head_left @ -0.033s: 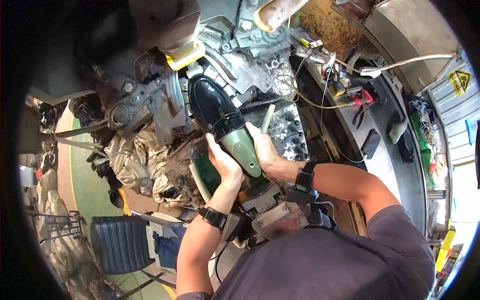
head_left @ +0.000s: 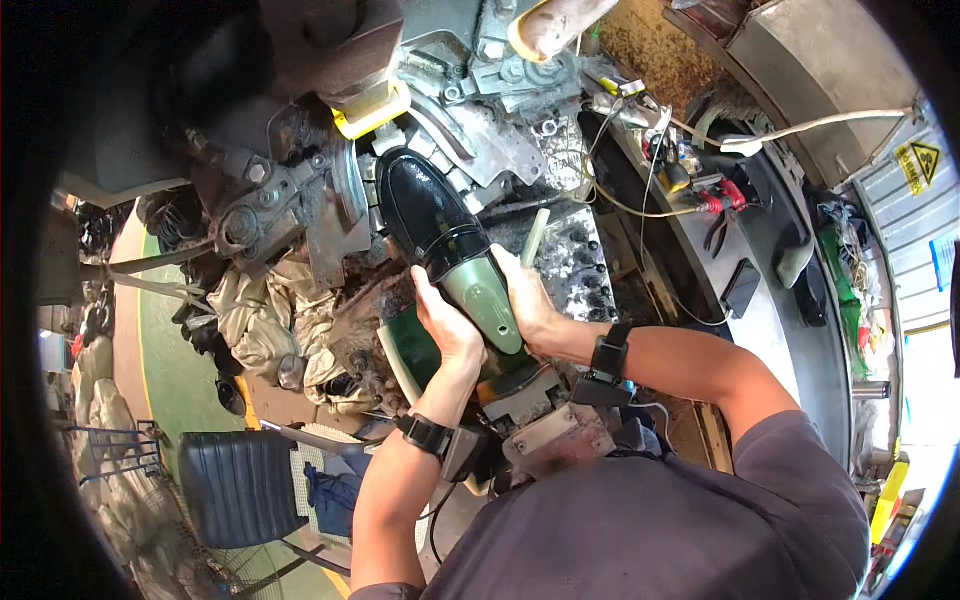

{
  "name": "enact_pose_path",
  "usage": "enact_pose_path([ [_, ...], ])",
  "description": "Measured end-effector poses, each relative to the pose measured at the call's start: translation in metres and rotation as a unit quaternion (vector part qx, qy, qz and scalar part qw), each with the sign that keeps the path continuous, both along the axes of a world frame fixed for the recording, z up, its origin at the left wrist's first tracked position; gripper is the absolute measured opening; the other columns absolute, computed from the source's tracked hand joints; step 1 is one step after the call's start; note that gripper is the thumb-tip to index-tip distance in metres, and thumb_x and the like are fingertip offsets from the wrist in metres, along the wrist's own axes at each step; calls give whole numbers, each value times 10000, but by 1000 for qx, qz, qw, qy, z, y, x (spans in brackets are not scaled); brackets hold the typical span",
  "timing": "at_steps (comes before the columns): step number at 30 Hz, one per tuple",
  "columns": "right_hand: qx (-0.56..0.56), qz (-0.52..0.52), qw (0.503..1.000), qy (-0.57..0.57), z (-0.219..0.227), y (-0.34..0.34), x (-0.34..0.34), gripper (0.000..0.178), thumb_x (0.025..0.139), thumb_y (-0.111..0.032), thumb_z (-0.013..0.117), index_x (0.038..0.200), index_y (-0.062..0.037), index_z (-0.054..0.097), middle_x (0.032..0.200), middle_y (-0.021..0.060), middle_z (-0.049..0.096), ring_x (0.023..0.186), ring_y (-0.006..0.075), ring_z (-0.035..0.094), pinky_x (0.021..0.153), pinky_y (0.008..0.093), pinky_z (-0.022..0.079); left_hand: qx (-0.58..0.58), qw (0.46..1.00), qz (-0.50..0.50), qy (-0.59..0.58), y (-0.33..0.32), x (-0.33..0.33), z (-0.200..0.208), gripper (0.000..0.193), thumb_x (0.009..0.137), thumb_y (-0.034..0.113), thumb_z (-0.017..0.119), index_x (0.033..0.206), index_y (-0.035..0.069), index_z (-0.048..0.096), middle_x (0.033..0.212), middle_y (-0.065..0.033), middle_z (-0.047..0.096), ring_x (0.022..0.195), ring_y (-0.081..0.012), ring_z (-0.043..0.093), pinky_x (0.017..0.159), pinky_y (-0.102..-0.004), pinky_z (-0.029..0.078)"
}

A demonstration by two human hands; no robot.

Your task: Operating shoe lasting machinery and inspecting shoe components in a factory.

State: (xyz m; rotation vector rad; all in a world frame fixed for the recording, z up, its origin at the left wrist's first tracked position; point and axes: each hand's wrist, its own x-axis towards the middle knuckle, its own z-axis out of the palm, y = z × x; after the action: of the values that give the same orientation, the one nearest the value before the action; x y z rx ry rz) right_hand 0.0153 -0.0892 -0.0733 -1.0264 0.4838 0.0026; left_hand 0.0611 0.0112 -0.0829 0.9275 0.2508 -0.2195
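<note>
A glossy black shoe upper (head_left: 428, 208) is pulled over the front of a green shoe last (head_left: 484, 300). Its toe points away from me, up against the metal jaws of a machine (head_left: 375, 200). My left hand (head_left: 448, 325) grips the left side of the last near the upper's rear edge. On the opposite side my right hand (head_left: 528, 302) is closed round it, the fingers partly hidden beneath. The bare heel end of the last, with a small hole in it, lies between my wrists. Whatever supports the underside of the shoe is hidden.
Yellow-edged machine head (head_left: 372, 110) hangs just beyond the toe. A pale rod (head_left: 535, 237) stands beside my right hand. Further right, a bench (head_left: 750, 325) carries red-handled pliers (head_left: 724, 197) and a phone (head_left: 741, 288). A dark chair (head_left: 240, 490) is at lower left.
</note>
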Motion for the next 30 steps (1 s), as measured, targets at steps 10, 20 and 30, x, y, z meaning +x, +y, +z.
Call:
enact_pose_path([
  [10, 161, 96, 982, 14, 4, -23, -7, 545, 1043, -529, 449, 1292, -73, 615, 1207, 69, 686, 1051, 144, 636, 924, 299, 511, 12, 991, -122, -56, 41, -12, -5, 655, 1051, 596, 335, 1391, 59, 496, 1335, -77, 586, 1205, -219, 560, 1041, -385, 424],
  [20, 45, 1, 993, -110, -5, -14, -2, 526, 1066, -490, 413, 1268, -52, 624, 1164, 55, 679, 1007, 120, 627, 893, 283, 508, -53, 997, -60, -14, 9, -5, 41, 641, 1045, 586, 364, 1402, 71, 499, 1341, -75, 587, 1201, -239, 569, 1062, -378, 420],
  [30, -21, 5, 1000, 16, -13, -3, 12, 624, 1015, -588, 459, 1036, -21, 720, 870, 65, 713, 722, 141, 645, 654, 277, 518, 86, 989, -13, -122, 7, -11, -6, 533, 1095, 465, 339, 1371, 39, 502, 1320, -74, 565, 1158, -176, 556, 1016, -324, 441],
])
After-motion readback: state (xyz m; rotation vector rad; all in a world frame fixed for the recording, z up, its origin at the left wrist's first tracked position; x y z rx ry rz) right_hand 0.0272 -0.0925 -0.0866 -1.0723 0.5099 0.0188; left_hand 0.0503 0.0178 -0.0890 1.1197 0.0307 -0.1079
